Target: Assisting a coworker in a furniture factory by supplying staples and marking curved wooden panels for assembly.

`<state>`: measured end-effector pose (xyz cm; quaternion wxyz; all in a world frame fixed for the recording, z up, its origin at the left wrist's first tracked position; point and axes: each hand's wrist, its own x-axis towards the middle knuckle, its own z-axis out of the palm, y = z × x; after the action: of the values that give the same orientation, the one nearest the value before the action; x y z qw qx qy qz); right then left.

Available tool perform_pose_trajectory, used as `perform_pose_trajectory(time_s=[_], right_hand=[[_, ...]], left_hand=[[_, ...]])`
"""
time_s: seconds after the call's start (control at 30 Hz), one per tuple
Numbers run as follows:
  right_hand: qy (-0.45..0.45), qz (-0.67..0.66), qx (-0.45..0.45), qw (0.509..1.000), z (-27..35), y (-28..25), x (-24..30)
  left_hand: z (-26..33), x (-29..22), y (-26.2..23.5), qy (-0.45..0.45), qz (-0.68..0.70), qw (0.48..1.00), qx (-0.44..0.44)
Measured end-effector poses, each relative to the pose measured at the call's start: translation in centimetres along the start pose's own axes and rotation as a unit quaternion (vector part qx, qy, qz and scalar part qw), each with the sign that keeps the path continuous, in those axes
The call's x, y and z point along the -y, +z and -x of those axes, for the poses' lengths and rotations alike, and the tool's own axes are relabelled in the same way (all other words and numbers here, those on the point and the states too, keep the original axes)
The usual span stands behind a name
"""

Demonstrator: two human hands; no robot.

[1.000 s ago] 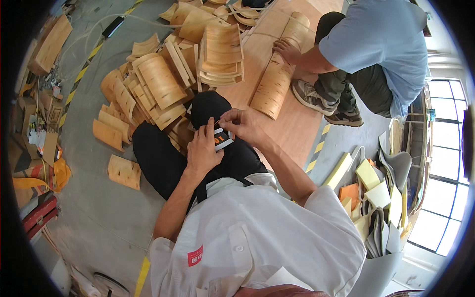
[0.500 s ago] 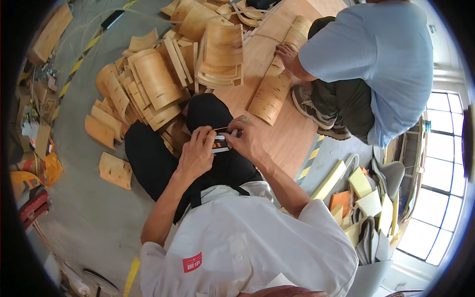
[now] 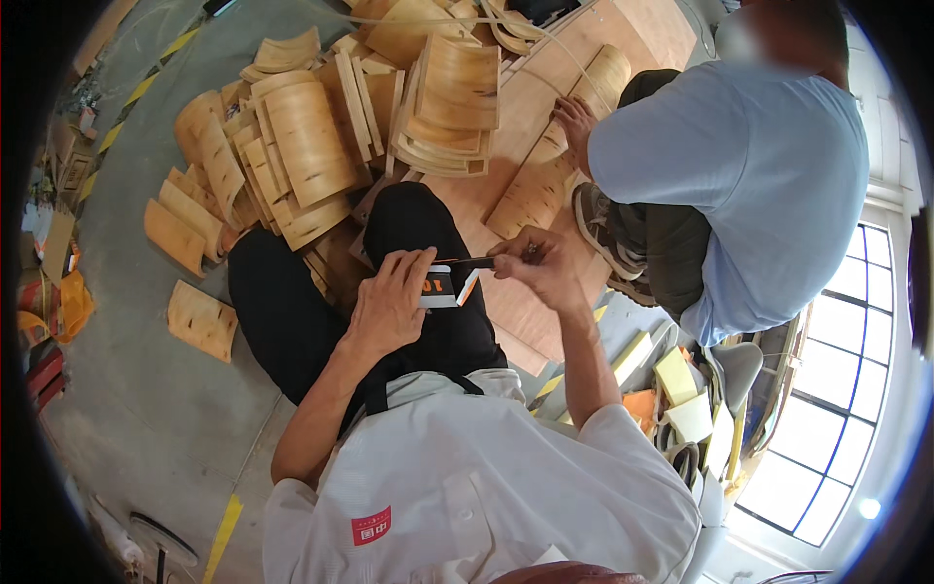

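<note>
My left hand (image 3: 391,300) grips a small cardboard box (image 3: 440,288), dark with orange print and a pale edge, above my lap. The box's end flap (image 3: 469,287) stands open on the right side. Pinched in my right hand (image 3: 547,270) is a thin dark strip (image 3: 475,263), lying level across the box's upper edge. One end of the strip reaches toward my left fingertips; whether it is still inside the box I cannot tell. Below both hands are my black-trousered legs (image 3: 413,229).
A heap of curved plywood pieces (image 3: 311,136) lies ahead and left. Beyond my right hand, a person in a light blue shirt (image 3: 769,185) crouches, one hand on a long curved wooden piece (image 3: 535,195) over a plywood sheet (image 3: 467,204). Foam offcuts (image 3: 681,380) are piled at right.
My right hand has moved right, away from my left, drawing the dark strip out along the box. The box's flap and print show more now. My view has shifted slightly.
</note>
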<state>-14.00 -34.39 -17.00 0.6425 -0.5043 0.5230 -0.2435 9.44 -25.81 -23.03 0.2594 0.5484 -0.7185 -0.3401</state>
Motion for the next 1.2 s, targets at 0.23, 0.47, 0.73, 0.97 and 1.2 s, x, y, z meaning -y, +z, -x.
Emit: perform_pose_trajectory(time_s=[0.23, 0.47, 0.73, 0.97, 1.2], right_hand=[[0.040, -0.133, -0.012, 0.990, -2.0, -4.4, 0.2], [-0.033, -0.491, -0.044, 0.870, -7.0, -7.8, -6.3], [-0.037, -0.690, -0.280, 0.666, -14.5, -10.2, -10.3], [-0.081, -0.625, -0.339, 0.698, -22.4, -11.6, -15.0], [-0.012, -0.657, -0.390, 0.645, -26.2, -12.5, -15.0]], left_hand=[[-1.0, 0.6, -0.5, -0.020, 0.015, 1.000, -0.009], [-3.3, 0.6, -1.8, -0.028, 0.032, 0.999, -0.028], [-2.0, 0.9, -1.5, -0.028, 0.058, 0.998, -0.021], [0.1, 0.8, -1.0, -0.061, 0.060, 0.996, -0.021], [0.5, 1.6, -0.6, -0.053, 0.068, 0.996, -0.025]])
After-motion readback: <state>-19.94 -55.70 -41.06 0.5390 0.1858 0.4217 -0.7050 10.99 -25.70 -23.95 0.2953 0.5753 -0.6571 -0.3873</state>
